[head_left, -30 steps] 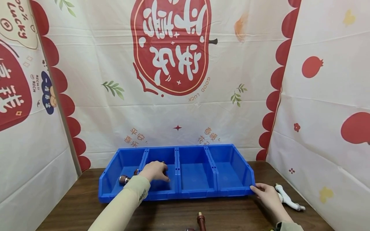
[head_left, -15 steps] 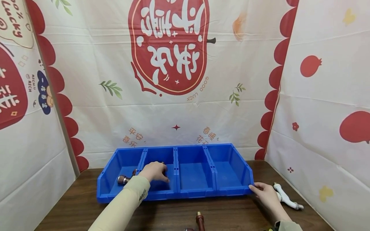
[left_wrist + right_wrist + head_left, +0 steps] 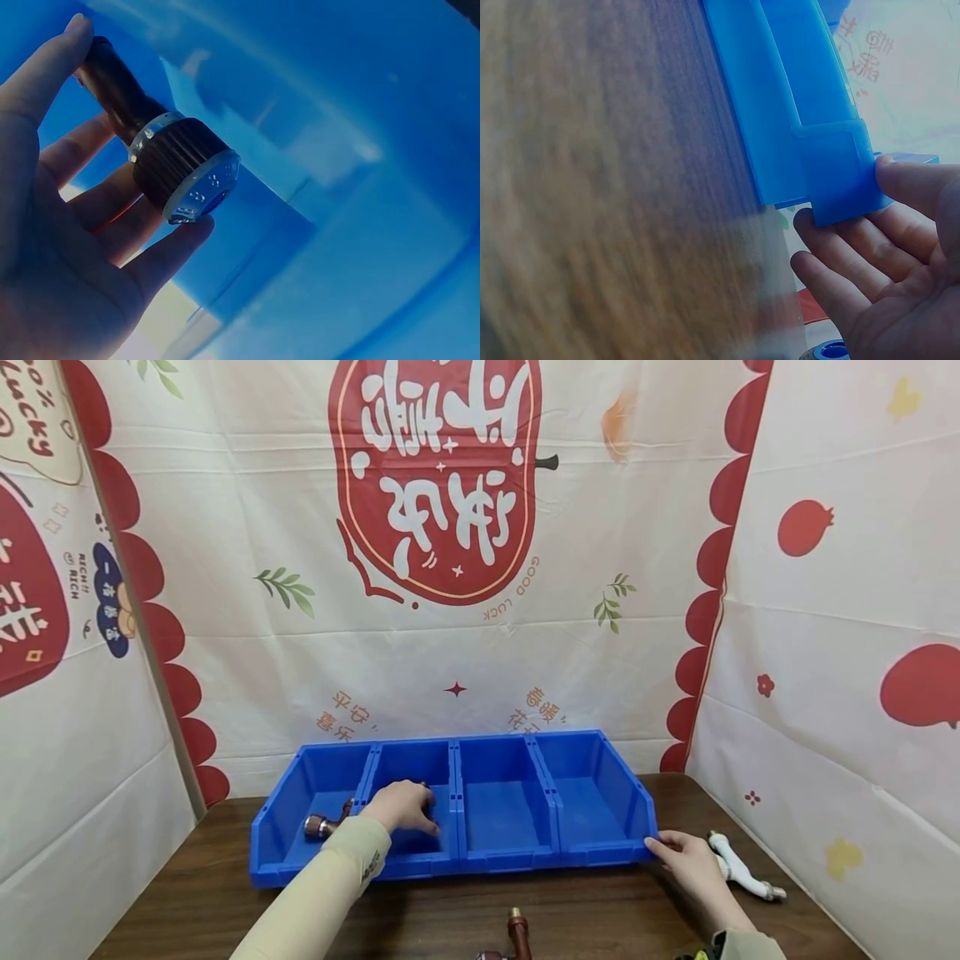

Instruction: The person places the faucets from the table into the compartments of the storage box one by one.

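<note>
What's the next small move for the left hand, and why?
Probably ease the brown fitting down and release it: the left hand holds it in or just over the second compartment from the left, and the right hand grips the blue bin by its right front corner, likely steadying it.

A dark brown wood-grain tabletop (image 3: 435, 914) is enclosed at the back, left and right by creased off-white fabric sheets (image 3: 420, 652), printed with red fruit shapes (image 3: 802, 528) and green leaf sprigs (image 3: 287, 588) and edged with red scalloped bands (image 3: 162, 631).
</note>
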`<state>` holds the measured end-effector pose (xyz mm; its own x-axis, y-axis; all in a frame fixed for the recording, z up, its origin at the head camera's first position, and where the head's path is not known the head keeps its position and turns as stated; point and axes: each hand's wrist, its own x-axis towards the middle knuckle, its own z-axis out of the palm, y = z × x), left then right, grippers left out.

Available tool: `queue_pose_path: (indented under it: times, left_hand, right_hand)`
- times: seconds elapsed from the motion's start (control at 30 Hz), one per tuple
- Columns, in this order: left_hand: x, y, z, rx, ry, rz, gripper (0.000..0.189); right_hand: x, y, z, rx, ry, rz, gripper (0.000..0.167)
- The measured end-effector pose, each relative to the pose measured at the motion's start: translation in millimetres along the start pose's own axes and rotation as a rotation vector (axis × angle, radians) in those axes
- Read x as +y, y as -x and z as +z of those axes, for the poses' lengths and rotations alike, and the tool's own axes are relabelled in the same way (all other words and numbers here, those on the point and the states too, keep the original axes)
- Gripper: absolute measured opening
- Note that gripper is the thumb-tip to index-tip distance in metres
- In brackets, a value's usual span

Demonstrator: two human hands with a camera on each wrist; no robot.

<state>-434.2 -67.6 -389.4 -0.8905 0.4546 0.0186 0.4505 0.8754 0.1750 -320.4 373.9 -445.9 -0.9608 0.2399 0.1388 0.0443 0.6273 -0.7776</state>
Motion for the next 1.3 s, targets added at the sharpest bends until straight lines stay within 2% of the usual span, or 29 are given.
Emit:
queue_pose_path:
  times: [0.67,1.3]
  left_hand:
    - [-3.2,-3.0,8.3,-0.007,-0.016,-0.019,0.045]
    - [-4.1,-0.6,5.3,-0.011,-0.003,-0.016,0.048]
  right_hand:
    - [-0.1,1.5,-0.2,0.005,-0.02,0.003,0.047]
    - [-0.1,1.0,-0.9,0.002,-0.012,0.002,0.048]
